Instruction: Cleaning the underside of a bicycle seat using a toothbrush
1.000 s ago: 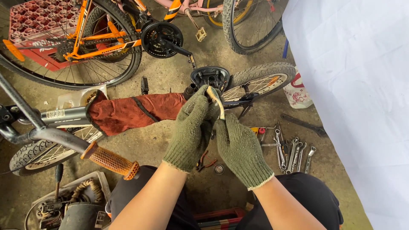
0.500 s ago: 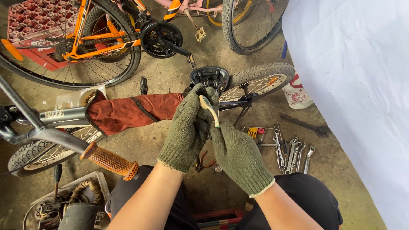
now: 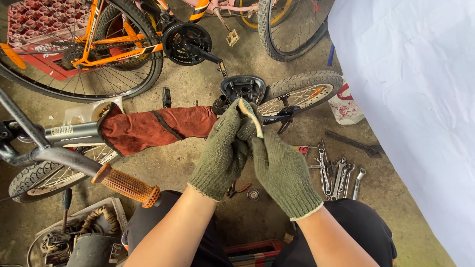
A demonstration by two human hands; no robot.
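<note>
Concrete workshop floor, left hand [image 3: 222,153] and right hand [image 3: 282,168] grips pinching folded sandpaper strip [image 3: 252,116]

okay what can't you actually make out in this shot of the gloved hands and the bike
Head view only:
- What the left hand and right hand work on: the gloves cover it; only a pale strip shows.
- Orange bicycle: cut off by the top edge.
- Wrenches: sizes too small to tell.
</note>
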